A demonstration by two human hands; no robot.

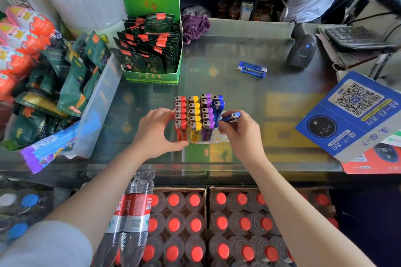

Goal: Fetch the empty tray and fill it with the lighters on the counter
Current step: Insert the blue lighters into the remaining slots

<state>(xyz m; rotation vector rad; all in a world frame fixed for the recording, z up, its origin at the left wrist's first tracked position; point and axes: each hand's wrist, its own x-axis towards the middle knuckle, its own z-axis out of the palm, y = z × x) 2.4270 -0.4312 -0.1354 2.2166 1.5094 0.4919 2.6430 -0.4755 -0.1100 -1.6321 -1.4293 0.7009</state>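
Observation:
A clear lighter tray [220, 138] stands on the glass counter. It holds upright rows of red lighters [180, 112], yellow lighters [194, 115], purple lighters [207, 112] and two blue lighters [217, 104] at the back of the right row. My left hand [158, 130] grips the tray's left side, thumb at its front corner. My right hand [240, 134] pinches one blue lighter [231, 117], tilted, just above the open slots of the right row. Two more blue lighters [251, 69] lie flat on the counter further back.
A green box of tea packets [152, 50] stands at the back left, beside heaped snack bags [54, 76]. A barcode scanner [301, 50], a keyboard [355, 37] and a blue QR code sign [351, 115] are on the right. Crates of bottles [195, 223] sit below the counter.

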